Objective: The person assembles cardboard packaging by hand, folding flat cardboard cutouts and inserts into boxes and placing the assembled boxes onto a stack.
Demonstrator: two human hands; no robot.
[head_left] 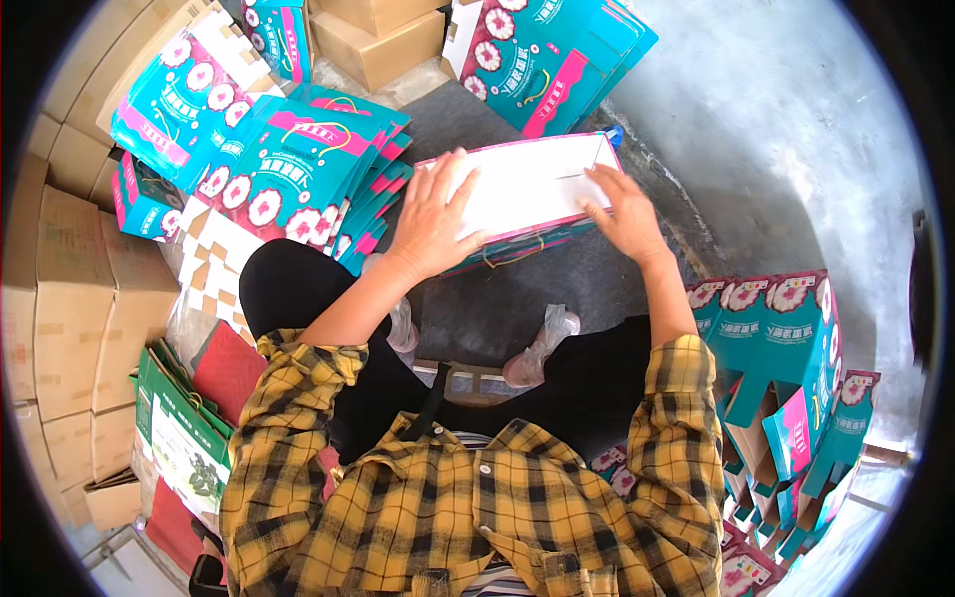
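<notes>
A teal and pink carton [527,187] stands in front of me between my feet, its white inner face turned up and a yellow cord handle [514,255] on the side nearest me. Across the carton's left end lies my left hand [435,214], open, fingers spread over the white panel. At the right end my right hand [625,212] touches the rim, open with its fingers apart and the tips over the white corner flap. The carton's underside is hidden.
Flattened teal cartons [288,169] lie stacked at the left. More teal cartons [562,65] lean at the far side, others [776,348] stand at right. Brown boxes [75,269] line the left wall, near a green carton [184,428]. A concrete wall [756,129] rises at right.
</notes>
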